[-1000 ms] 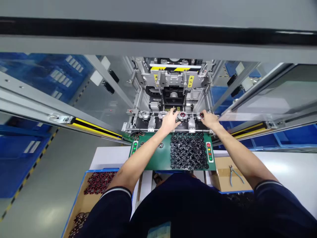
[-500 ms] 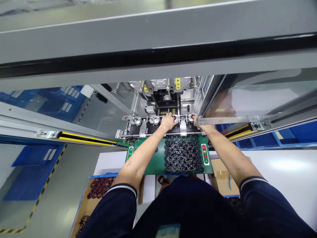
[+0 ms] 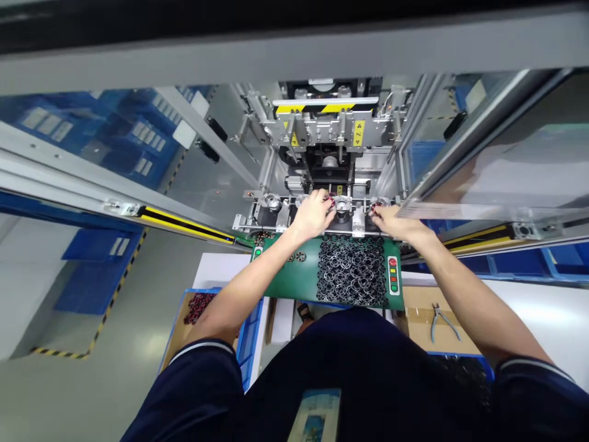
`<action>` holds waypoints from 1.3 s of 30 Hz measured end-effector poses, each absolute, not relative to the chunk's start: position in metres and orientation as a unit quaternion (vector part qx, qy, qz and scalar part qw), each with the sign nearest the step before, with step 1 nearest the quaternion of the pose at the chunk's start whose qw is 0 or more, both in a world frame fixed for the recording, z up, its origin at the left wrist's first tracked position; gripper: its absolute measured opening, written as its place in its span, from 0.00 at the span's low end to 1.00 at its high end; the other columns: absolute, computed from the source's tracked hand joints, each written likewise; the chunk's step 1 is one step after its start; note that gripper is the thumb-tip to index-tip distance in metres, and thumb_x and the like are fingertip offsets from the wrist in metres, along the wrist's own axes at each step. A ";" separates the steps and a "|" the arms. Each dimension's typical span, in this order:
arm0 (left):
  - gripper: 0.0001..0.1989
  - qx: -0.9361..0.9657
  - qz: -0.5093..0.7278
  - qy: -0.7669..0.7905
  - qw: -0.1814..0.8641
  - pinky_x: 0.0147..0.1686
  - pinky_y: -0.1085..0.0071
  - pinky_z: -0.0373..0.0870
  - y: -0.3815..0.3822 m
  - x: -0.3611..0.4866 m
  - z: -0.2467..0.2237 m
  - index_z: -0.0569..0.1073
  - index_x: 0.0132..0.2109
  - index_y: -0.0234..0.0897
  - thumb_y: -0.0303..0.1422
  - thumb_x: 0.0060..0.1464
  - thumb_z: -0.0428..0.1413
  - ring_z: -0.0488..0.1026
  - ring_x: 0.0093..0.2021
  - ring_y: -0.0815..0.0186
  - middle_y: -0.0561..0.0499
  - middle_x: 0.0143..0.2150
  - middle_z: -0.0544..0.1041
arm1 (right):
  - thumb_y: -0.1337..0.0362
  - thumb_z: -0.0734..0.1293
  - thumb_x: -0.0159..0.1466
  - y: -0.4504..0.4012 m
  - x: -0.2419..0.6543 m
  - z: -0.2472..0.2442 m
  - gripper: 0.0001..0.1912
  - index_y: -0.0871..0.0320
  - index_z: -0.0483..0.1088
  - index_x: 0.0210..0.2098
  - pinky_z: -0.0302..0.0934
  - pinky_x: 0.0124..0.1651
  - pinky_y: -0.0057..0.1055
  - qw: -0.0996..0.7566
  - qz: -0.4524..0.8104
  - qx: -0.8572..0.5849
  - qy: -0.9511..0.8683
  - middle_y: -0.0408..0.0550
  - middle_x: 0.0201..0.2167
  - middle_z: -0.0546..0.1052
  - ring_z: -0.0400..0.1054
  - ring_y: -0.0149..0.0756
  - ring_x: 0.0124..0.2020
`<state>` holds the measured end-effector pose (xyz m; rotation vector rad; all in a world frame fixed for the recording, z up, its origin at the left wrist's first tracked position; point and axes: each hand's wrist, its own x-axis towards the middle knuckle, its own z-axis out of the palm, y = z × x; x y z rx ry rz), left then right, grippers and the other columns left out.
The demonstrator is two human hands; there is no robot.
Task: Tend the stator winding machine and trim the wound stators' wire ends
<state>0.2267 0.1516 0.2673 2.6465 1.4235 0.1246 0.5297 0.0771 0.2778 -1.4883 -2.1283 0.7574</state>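
My left hand [image 3: 315, 213] is closed on a small red ring-shaped part [image 3: 330, 200], just left of a round metal fixture [image 3: 342, 204] on the machine's front rail. The fingers partly hide the part. My right hand [image 3: 391, 221] pinches another red and dark ring part [image 3: 373, 210] at the front left of the rightmost fixture [image 3: 381, 201]. Whether that part touches the fixture I cannot tell. A further round fixture [image 3: 271, 201] stands at the rail's left end. Below the hands, many black rings [image 3: 352, 270] lie heaped on the green panel [image 3: 289, 285].
Button strips [image 3: 393, 276] flank the panel. Two copper-coloured rings [image 3: 300, 256] lie left of the black heap. A bin [image 3: 186, 296] with red parts stands lower left; pliers [image 3: 437, 316] lie on cardboard at right. Yellow-edged bars [image 3: 186, 224] and clear guards border the machine opening.
Both red ring parts have come off their fixtures: the left hand has shifted left with one, the right hand slightly toward me with the other. My view has moved, showing more of the machine.
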 end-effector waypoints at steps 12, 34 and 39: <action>0.07 0.825 -0.035 0.543 0.153 0.82 0.43 0.62 -0.007 0.053 0.129 0.91 0.49 0.45 0.38 0.72 0.67 0.75 0.65 0.48 0.42 0.56 0.83 | 0.60 0.73 0.80 -0.018 0.247 0.173 0.12 0.60 0.84 0.57 0.79 0.67 0.45 -0.129 0.271 -0.557 -0.774 0.61 0.64 0.83 0.81 0.49 0.65; 0.12 0.783 0.154 0.550 0.247 0.71 0.52 0.73 -0.100 0.113 0.111 0.87 0.59 0.48 0.43 0.74 0.67 0.76 0.66 0.48 0.41 0.63 0.80 | 0.56 0.60 0.85 -0.161 0.377 0.160 0.25 0.53 0.74 0.76 0.77 0.61 0.35 -0.025 0.303 -0.733 -0.609 0.52 0.53 0.92 0.89 0.43 0.52; 0.12 0.808 0.137 0.499 0.283 0.77 0.48 0.67 -0.083 0.169 0.111 0.87 0.60 0.49 0.43 0.76 0.65 0.74 0.68 0.47 0.40 0.65 0.80 | 0.54 0.62 0.84 -0.137 0.389 0.140 0.26 0.52 0.73 0.76 0.76 0.60 0.38 -0.018 0.304 -0.734 -0.607 0.55 0.53 0.92 0.89 0.50 0.53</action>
